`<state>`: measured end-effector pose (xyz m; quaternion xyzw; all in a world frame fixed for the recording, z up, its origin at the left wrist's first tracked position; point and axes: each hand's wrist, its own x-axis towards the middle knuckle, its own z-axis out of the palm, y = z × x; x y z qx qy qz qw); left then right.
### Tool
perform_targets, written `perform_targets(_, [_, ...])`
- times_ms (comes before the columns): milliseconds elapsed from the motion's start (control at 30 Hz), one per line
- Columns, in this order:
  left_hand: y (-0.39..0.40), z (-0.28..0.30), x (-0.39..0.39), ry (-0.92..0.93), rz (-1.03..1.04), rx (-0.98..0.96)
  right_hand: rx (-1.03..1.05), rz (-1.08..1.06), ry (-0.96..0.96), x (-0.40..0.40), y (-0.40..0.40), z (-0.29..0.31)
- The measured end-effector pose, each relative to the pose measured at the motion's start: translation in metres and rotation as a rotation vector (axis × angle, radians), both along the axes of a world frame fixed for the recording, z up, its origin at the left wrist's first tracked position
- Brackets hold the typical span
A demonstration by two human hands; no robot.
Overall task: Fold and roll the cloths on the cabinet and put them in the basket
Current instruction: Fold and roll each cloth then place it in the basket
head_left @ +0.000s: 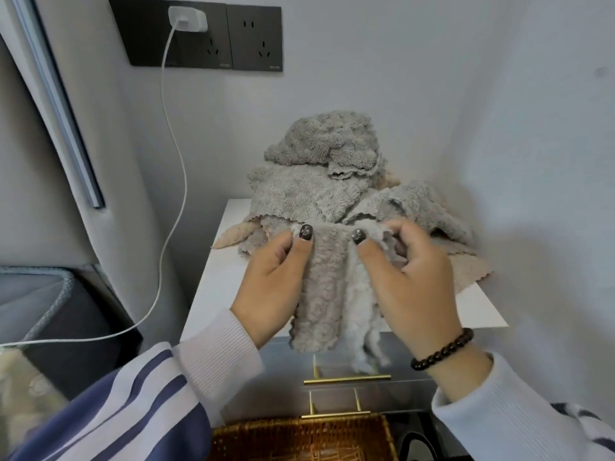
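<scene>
**Head view: one cloth held up by its top edge, pile waiting behind**

Head view, from the left: a white charger cable (173, 181) hangs from the wall socket (196, 34) and trails past the cabinet (206, 294). My left hand (273, 287) pinches the top left corner of a grey cloth (319, 294), thumb on the front, fingers curled behind. My right hand (409, 281) pinches the other top corner the same way, with some fabric bunched under its fingers. The cloth hangs between them over the front edge of the cabinet, partly doubled, its lower end in front of the drawer handles (346, 379).

It looks light, fluffy and quite limp, so I judge it will sag and twist unless I hold it by the corners and lay it flat before folding. The pile grips itself, so a roll should stay put if wound tight.

Behind my hands, the heap of cloths (316, 181) sits on the cabinet top, grey ones over beige; I cannot tell how many there are. The basket (299, 437) is below, cut off by the bottom of the frame, and its inside is mostly out of sight. The cloth's right half is hidden by my right hand.
</scene>
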<state>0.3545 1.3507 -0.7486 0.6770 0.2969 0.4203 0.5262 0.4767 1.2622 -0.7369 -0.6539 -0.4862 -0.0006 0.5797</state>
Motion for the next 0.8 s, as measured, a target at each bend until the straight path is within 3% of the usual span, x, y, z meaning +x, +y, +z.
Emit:
perform_targets(233, [-0.010, -0.002, -0.002, -0.012, -0.087, -0.102, -0.023, 0.141, -0.025, -0.013, -0.001, -0.012])
perform_targets(467, [-0.002, -0.005, -0.016, -0.003, -0.132, -0.287, -0.108, 0.219, -0.314, -0.014, -0.002, -0.024])
perform_targets(800, [-0.001, -0.008, -0.023, -0.008, -0.261, -0.179, -0.010, 0.086, -0.286, -0.010, 0.008, -0.024])
